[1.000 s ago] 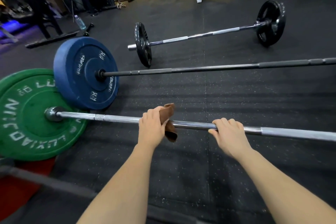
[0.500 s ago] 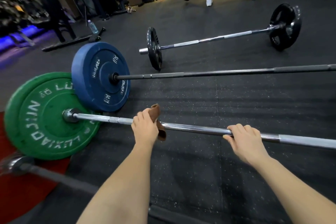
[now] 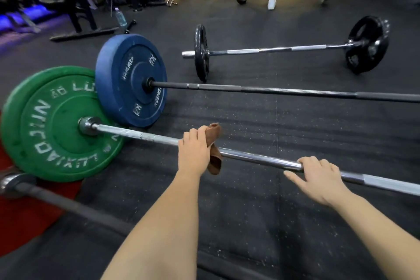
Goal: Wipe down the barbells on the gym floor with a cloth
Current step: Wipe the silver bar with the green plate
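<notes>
Left hand (image 3: 193,152): a brown cloth (image 3: 214,148) is gripped around the chrome bar (image 3: 256,158), centre of frame.
Right hand (image 3: 318,177): fingers are curled over the bar, lower right.
Bar: shiny, a green plate (image 3: 45,125) is carried at left.

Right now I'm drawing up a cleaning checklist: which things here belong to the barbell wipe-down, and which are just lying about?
Job in hand: brown cloth gripped by the left hand; chrome barbell with the green plate, held by the right hand; black barbell with the blue plate; far chrome barbell with black plates.
Lying about: clear plastic water bottle; black rack foot.
</notes>
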Demonstrator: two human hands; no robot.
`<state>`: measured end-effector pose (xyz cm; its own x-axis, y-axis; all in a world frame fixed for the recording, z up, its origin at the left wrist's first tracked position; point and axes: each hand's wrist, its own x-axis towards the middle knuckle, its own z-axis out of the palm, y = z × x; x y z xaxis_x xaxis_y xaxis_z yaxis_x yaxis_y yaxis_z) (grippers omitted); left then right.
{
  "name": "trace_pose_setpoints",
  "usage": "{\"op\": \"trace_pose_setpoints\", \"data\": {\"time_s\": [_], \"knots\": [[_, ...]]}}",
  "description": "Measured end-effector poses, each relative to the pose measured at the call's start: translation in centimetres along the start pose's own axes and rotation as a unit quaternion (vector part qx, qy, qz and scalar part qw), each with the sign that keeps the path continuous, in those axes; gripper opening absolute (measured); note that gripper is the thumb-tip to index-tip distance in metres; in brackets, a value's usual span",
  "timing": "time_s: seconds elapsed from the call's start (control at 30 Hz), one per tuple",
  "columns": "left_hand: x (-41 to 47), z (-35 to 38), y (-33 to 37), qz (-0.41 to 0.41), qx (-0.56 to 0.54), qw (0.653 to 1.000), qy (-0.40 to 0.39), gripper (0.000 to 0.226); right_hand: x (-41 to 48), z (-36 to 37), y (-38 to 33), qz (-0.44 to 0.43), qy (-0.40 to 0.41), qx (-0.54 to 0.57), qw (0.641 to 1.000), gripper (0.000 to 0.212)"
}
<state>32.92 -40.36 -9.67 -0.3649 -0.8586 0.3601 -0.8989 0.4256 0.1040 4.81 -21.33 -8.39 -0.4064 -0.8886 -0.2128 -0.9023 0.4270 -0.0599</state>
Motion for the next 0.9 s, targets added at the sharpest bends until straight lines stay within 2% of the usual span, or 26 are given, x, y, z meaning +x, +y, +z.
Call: {"op": "trace_pose_setpoints", "data": {"time_s": [0.1,0.17,0.23,0.3,0.37,0.43,0.53,0.63,0.77,0.83,0.9], "knots": [[0.9,-0.8,-3.1,-0.055,-0.029,0.998,-0.013,0.047,-0.1,-1.4,-2.4,0.031,-0.040,-0.087,0.995,0.087],[1.2,-0.9,-3.8,-0.069,-0.040,0.997,-0.025,0.048,0.4,-2.6,-5.4,0.002,-0.001,-0.127,0.992,0.091],[1.3,-0.9,-3.6,-0.076,-0.026,0.996,-0.030,0.049,1.9,-3.5,-9.5,-0.061,0.042,-0.088,0.993,0.087],[1.8,-1.2,-3.7,-0.044,0.023,0.997,-0.050,0.050,3.8,-3.7,-13.8,-0.099,0.030,-0.021,0.994,0.083],[2.7,-1.8,-4.4,0.008,0.051,0.994,-0.096,0.052,5.2,-3.1,-17.2,-0.111,-0.021,0.008,0.994,0.077],[3.8,-2.4,-5.3,0.063,0.057,0.986,-0.141,0.053,5.5,-1.8,-18.7,-0.121,-0.040,0.001,0.992,0.068],[5.1,-2.5,-6.7,0.140,0.039,0.974,-0.173,0.051,5.8,-0.8,-18.4,-0.131,-0.014,-0.029,0.991,0.059],[4.6,-1.6,-7.6,0.157,0.013,0.979,-0.132,0.045,6.5,-0.6,-18.1,-0.135,-0.039,-0.036,0.989,0.057],[2.5,0.6,-6.7,0.076,-0.020,0.997,0.000,0.042,6.6,-0.5,-18.3,-0.128,-0.016,-0.051,0.990,0.057],[2.1,1.4,-6.5,0.091,-0.018,0.995,0.042,0.047,6.8,-0.4,-18.3,-0.126,-0.015,-0.054,0.990,0.056],[1.9,1.7,-6.9,0.115,-0.015,0.992,0.050,0.050,6.9,-0.5,-18.3,-0.126,-0.021,-0.052,0.991,0.056]]}}
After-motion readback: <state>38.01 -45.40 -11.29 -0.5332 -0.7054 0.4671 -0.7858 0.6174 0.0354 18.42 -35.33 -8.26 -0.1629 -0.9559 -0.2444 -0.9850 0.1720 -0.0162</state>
